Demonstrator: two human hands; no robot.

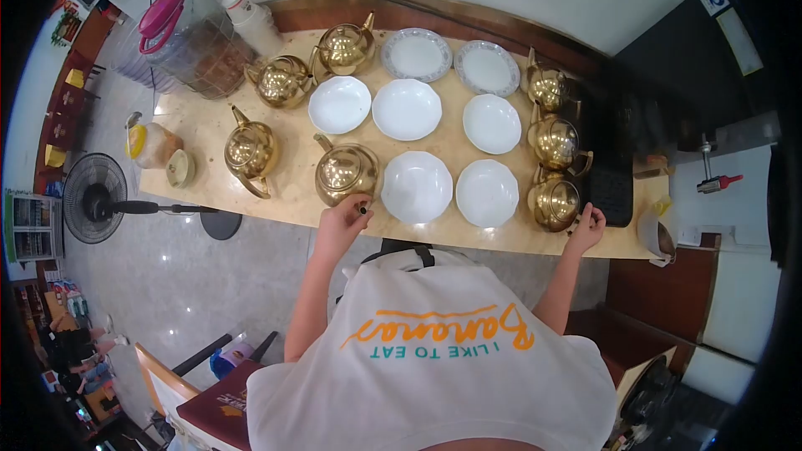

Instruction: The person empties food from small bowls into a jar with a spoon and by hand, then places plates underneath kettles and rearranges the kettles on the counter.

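My left hand (342, 221) is closed at the lower right side of a gold teapot (347, 174), where its handle sits; a small dark tip shows between the fingers. My right hand (587, 230) is curled at the handle side of another gold teapot (554, 203), the nearest in a column on the right. Behind that one stand a second gold teapot (555, 140) and a third gold teapot (548, 88). Between my hands lie a white plate (417, 188) and another white plate (487, 193). Both held teapots rest on the wooden table (292, 192).
More gold teapots (251, 149) stand at the left and back. Further plates (417, 55) lie behind. At the left are a large jar (205, 50), paper cups (251, 21) and a small bowl (180, 169). A black tray (607, 188) is at the right; a fan (98, 198) stands beyond.
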